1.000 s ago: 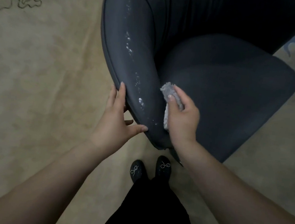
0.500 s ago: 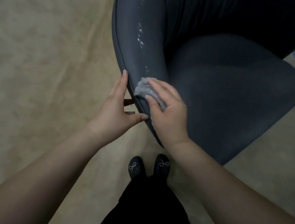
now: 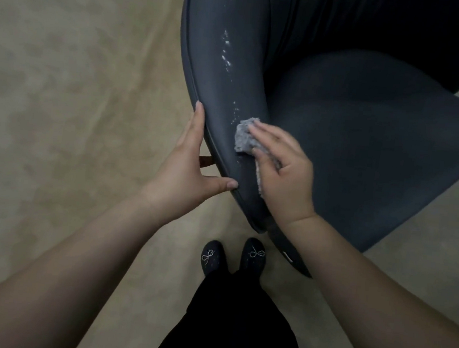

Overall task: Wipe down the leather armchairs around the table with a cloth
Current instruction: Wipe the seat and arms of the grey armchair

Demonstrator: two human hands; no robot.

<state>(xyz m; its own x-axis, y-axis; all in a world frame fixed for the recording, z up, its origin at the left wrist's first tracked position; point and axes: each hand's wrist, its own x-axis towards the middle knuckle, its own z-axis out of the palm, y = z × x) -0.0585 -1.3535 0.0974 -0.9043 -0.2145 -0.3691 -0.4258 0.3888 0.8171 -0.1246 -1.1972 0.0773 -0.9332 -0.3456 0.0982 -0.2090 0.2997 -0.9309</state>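
Step in hand, as I read it: wiping the left arm of the dark armchair (image 3: 351,134), which fills the upper right of the head view, seat toward the right, on a beige carpet (image 3: 76,105).

Right hand (image 3: 281,172) lies on the inner face of that arm, fingers nearly straight and pressing the grey cloth (image 3: 244,139) flat against the leather; part of the cloth trails under the palm toward the arm's front end. Left hand (image 3: 184,167) is spread against the arm's outer edge, index finger laid along the piping and thumb touching the rim lower down (looks like bracing, not gripping).

A line of white specks (image 3: 226,57) runs up the arm from just beyond the cloth toward the chair back, not yet wiped.

To do it well: stroke away from the front end along the speck line, keep the fingers flat so pressure spreads over the cloth, overlap passes across the arm's curve. Keep the left hand steadying so the chair doesn't shift. Refold the cloth if it bunches; the trailing part could drag specks back.
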